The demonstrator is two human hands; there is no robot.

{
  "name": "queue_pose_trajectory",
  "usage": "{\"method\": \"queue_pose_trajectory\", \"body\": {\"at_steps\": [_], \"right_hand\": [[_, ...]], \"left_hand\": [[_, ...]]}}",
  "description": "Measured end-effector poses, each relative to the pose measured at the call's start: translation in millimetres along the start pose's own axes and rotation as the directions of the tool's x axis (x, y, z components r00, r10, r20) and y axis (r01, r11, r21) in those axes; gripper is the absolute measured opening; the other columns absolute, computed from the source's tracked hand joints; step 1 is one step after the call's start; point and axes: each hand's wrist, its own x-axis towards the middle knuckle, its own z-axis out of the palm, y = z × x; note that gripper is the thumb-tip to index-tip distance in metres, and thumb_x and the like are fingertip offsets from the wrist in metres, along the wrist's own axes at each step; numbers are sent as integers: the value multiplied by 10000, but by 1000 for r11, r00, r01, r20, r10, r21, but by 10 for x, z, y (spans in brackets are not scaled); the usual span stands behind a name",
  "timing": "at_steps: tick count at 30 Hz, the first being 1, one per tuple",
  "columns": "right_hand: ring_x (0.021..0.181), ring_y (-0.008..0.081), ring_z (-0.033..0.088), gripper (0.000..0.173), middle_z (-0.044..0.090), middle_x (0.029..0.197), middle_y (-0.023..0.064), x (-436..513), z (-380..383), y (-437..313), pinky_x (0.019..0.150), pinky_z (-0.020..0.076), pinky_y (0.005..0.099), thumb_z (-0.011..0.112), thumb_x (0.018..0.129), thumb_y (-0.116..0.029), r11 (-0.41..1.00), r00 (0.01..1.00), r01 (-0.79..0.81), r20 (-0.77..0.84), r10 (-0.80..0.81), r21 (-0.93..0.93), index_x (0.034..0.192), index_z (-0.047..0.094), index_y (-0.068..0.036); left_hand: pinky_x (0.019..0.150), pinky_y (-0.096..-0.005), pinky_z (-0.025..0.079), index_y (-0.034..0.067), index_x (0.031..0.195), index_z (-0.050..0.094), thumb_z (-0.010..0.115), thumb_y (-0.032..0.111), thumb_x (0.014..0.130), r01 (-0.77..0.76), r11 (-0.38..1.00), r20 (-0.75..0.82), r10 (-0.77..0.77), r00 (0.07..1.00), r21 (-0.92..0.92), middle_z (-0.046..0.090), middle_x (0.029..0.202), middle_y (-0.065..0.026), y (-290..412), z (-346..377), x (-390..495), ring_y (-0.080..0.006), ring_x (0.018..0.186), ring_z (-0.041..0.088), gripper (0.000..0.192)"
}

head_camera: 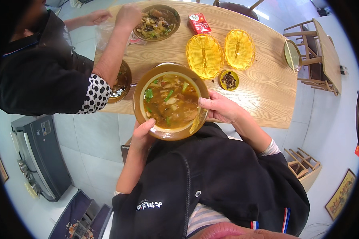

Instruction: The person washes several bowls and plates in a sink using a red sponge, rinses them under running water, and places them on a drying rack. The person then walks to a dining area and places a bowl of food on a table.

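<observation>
A large brown-rimmed bowl is held up close to my chest, at the near edge of the table. Reddish-brown soup with green leaves and pale pieces fills much of it. My left hand grips the near left side, thumb over the rim. On the right side, my right hand holds the rim with its thumb on top. A limp yellowish leaf lies across the rim at the lower right. The fingers beneath the bowl are mostly hidden.
On the wooden table are two yellow woven baskets, a small dish of dark scraps, a red carton and a bowl with chopsticks. At left, a co-worker's hand is by a food bowl; another bowl is partly hidden.
</observation>
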Motion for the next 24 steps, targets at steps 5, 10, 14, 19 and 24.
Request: {"method": "queue_pose_trajectory", "body": {"at_steps": [5,10,14,19,24], "right_hand": [[825,217,715,466,691,1019,109,123,-298,21,664,606,340,535,1019,-331,995,1000,4,-28,-7,-98,1358,479,-18],[654,147,671,516,648,818,68,383,-636,267,612,570,271,647,936,-421,807,869,-288,-494,-5,-516,1197,598,22],[817,206,696,390,644,1049,116,690,-754,565,734,599,345,590,976,-241,932,938,-182,-341,68,-314,1289,514,-21],[950,280,688,356,613,1169,158,920,-844,737,821,600,441,514,905,-24,993,968,5,-250,26,120,1261,517,-23],[1063,294,635,410,617,1189,132,1049,-861,753,888,555,448,510,824,35,997,927,25,-375,3,70,1231,535,-10]], "left_hand": [[1089,-426,393,-17,1430,394,554,269,881,-58,997,-56,55,997,-49,523,1388,-154,-30,-243,-155,-289,1271,513,638],[1099,-423,380,11,1438,395,556,270,891,-132,989,-268,110,957,-68,513,1403,-130,-55,-428,-306,-283,1278,506,627],[1110,-427,374,8,1439,392,560,235,898,-179,975,-261,140,955,-131,510,1404,-138,-84,-659,-277,-282,1293,495,610],[1121,-437,362,-14,1418,412,557,217,905,-235,962,-327,178,928,-142,516,1399,-135,-191,-808,-215,-280,1305,483,581],[1124,-438,363,4,1426,411,553,214,907,-207,961,-329,139,934,-181,514,1405,-126,-205,-880,-258,-276,1307,484,578]]}}
